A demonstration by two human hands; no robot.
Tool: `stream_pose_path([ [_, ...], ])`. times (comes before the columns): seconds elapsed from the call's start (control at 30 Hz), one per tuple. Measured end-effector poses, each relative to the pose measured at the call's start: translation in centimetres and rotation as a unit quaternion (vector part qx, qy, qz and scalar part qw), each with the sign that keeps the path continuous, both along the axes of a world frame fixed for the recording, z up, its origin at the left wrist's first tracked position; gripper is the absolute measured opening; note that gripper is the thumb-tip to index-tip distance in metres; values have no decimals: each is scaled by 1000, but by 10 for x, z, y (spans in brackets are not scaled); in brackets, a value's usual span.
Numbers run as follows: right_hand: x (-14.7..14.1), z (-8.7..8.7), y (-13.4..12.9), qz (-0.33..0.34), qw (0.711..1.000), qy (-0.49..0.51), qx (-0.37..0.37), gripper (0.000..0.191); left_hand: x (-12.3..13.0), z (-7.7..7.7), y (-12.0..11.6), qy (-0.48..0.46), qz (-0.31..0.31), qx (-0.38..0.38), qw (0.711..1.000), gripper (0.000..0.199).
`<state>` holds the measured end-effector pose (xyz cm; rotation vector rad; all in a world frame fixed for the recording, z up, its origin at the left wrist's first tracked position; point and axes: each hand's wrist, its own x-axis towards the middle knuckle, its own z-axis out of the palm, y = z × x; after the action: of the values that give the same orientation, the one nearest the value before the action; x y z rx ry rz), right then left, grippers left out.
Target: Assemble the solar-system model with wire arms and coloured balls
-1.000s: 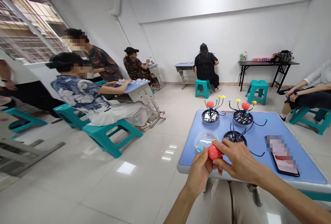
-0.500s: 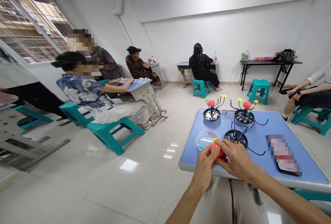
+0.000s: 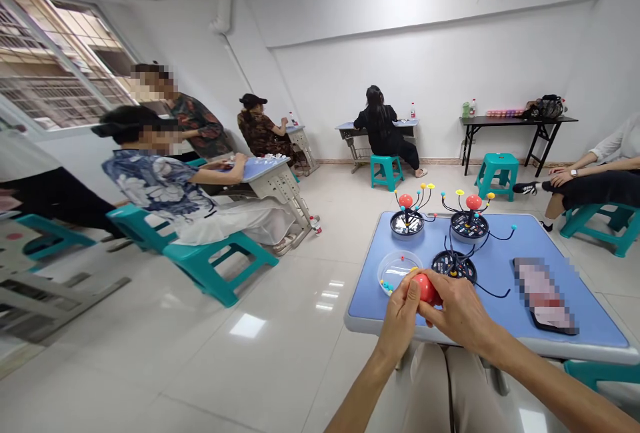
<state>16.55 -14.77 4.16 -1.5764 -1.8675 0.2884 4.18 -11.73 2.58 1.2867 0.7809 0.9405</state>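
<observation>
Red ball (image 3: 427, 288): clamped between left hand (image 3: 400, 317) and right hand (image 3: 455, 309), over the near part of the blue surface (image 3: 500, 316)
Hands: together, fingers wrapped closely around the ball
Beside the ball: clear plastic dish (image 3: 399, 271) holding small beads (image 3: 386, 284)
Done so far: two wire models (image 3: 407, 223) on black bases, each topped with a red ball
Left: third wire model (image 3: 453, 263), no red ball on top
Far right: phone (image 3: 545, 296)
</observation>
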Motion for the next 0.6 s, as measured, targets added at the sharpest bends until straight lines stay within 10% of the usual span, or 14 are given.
stream_pose_path([
  [0.6, 22, 11, -7, 135, 951, 269, -75, 22, -7, 8, -6, -66, -14, 47, 997, 49],
])
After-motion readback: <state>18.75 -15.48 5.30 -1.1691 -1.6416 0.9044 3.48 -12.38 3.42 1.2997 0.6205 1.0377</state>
